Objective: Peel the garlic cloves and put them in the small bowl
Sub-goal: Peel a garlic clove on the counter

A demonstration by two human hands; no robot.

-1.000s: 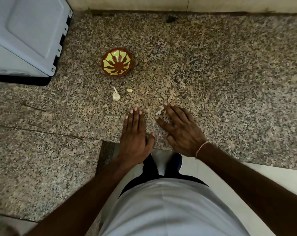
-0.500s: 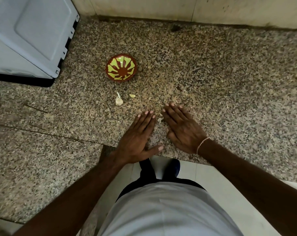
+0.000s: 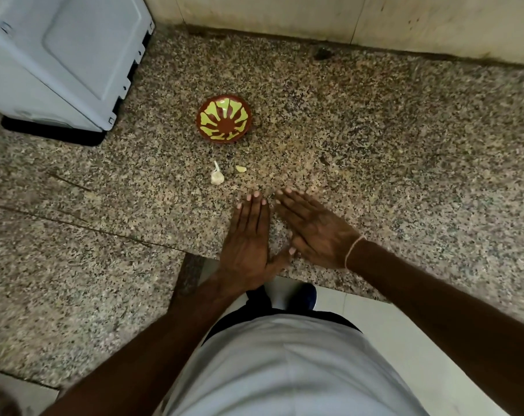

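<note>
- Both hands are laid flat, palms down, on the speckled granite counter [image 3: 374, 139] near its front edge: left hand [image 3: 248, 241] with fingers straight and together, right hand [image 3: 317, 232] with fingers straight and angled toward the left.
- Grip state: nothing is pinched or enclosed by either hand; fingers are extended and resting on the stone.
- A small white garlic piece with a papery stalk [image 3: 217, 175] is seen just ahead of the left fingertips; a pale yellowish peeled clove [image 3: 241, 168] lies just beside it, to its right.
- The small round red-brown bowl with a yellow-green sunburst pattern [image 3: 224, 119] stands farther back, apart from the garlic; no clove can be made out inside it.
- A grey-blue plastic appliance [image 3: 62, 55] is noted at the far left.
- Judged step: reaching for the unpeeled piece. It is best pinched at the body, the skin loosened from the stalk end with a thumbnail.
- Loose skin is best kept clear of the bowl; the bare clove could be dropped in first.
</note>
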